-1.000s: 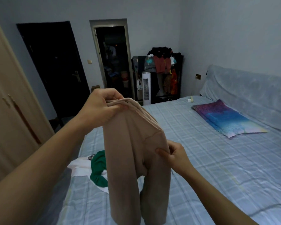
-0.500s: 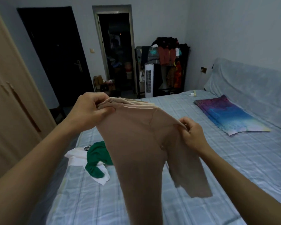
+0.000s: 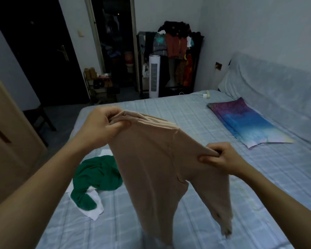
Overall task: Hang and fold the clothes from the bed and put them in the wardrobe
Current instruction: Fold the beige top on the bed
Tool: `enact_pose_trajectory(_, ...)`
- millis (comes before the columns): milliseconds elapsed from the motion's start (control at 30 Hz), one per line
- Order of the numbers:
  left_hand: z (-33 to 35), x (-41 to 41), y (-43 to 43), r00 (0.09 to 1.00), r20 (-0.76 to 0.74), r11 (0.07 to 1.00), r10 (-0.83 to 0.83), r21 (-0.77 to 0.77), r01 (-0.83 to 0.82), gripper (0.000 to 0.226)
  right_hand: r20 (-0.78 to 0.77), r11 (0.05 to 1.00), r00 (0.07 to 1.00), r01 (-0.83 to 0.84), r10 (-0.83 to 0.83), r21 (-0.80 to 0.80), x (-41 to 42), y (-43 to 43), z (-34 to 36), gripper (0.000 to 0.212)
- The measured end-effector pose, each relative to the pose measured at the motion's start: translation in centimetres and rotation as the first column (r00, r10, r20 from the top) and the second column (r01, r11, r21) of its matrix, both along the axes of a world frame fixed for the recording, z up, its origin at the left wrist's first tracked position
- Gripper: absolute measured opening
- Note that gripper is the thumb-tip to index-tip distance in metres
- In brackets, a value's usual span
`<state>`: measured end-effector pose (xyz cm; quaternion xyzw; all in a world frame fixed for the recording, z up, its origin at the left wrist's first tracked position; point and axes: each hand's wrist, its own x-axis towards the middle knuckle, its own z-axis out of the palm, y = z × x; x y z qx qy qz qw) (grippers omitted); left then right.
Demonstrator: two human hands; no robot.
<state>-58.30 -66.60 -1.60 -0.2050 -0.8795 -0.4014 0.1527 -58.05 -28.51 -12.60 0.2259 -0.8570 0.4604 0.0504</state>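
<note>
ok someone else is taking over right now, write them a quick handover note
Left hand: grips the bunched top corner of the beige garment, held up over the bed.
Right hand: pinches its other edge, lower down; the rest hangs free.
On the bed: green garment lying on a white garment, both unfolded.
Done: nothing visibly folded or put away.
Left: fold or hang the beige garment, then the other two, and put all in the wardrobe, probably the wooden doors at the left.
</note>
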Motion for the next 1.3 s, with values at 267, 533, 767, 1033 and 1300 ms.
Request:
enact_pose_trajectory(267,-6.2,-18.4,0.3,0.987,0.062,0.988,0.151,-0.045,-0.148,0.025,0.036,0.903,0.903,0.429,-0.428,-0.021,-17.1,-3.8,-6.4,0.015)
enact_pose_trajectory(533,-6.5,-25.3,-1.4,0.995,-0.099,0.995,-0.019,0.095,0.028,0.009,-0.009,0.842,0.863,0.49,-0.504,-0.224,-27.4,-4.0,-3.4,0.039)
enact_pose_trajectory(767,-9.6,-20.9,-1.3,0.998,-0.05,0.999,-0.028,0.037,0.03,0.018,-0.067,0.894,0.897,0.424,-0.437,-0.147,-25.7,-3.1,-4.7,0.038)
enact_pose_trajectory(1033,-20.1,-7.1,-0.7,0.987,0.115,0.981,-0.108,-0.151,0.125,0.015,-0.037,0.958,0.969,0.245,-0.243,0.145,-12.2,-1.2,-16.4,0.028)
enact_pose_trajectory(1300,-31.2,9.5,0.2,0.882,0.438,0.93,-0.174,-0.222,0.293,0.016,0.263,0.937,0.962,-0.023,-0.074,0.348,6.5,0.5,-28.6,0.021)
